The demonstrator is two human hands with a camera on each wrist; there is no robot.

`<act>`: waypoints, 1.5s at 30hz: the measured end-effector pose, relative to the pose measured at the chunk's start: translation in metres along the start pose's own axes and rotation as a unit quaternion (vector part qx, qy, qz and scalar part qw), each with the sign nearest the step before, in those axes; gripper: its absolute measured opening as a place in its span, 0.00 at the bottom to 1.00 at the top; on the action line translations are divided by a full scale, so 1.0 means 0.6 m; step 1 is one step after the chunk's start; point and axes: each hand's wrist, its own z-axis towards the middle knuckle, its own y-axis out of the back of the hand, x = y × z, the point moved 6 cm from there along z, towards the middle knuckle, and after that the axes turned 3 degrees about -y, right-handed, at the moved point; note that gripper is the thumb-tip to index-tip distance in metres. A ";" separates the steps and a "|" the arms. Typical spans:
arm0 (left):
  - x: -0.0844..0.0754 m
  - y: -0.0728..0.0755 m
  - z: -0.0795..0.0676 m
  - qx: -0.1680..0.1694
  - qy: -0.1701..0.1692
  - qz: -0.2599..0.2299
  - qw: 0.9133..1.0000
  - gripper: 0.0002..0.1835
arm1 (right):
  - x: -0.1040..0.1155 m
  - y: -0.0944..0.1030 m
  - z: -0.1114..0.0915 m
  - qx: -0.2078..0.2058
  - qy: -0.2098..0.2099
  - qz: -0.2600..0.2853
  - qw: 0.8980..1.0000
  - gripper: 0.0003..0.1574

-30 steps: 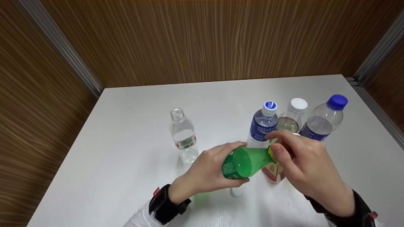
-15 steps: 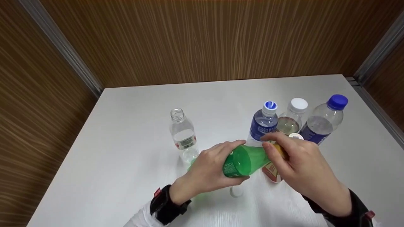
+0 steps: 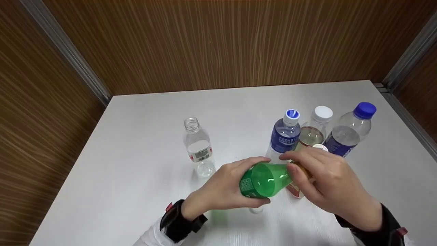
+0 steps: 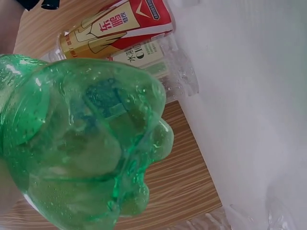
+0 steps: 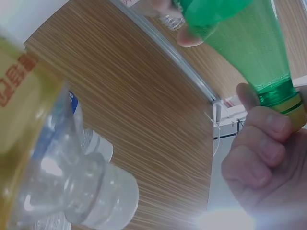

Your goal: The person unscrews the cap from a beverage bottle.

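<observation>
Translucent green bottle [image 3: 263,180] with yellow cap [image 5: 296,116], blue Pocari label [image 3: 284,139], white surface [image 3: 136,143], finely streaked brown wood-grain panel [image 3: 222,44]

My held bottle [image 3: 264,179] lies between my left hand [image 3: 225,191] and right hand [image 3: 329,179], above the counter [image 3: 136,143]. A lone bottle [image 3: 200,150] stands behind, leftward; a bottle cluster [image 3: 310,135] stands beyond my right hand.

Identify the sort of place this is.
Likely an indoor booth or partitioned workstation, though little beyond it shows: wood-grain panels, metal corner strips and a plain white table.
</observation>
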 end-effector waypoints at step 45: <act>0.002 0.002 0.000 -0.036 0.013 0.038 0.999 0.44 | -0.012 0.006 -0.002 0.023 -0.113 0.011 0.993 0.18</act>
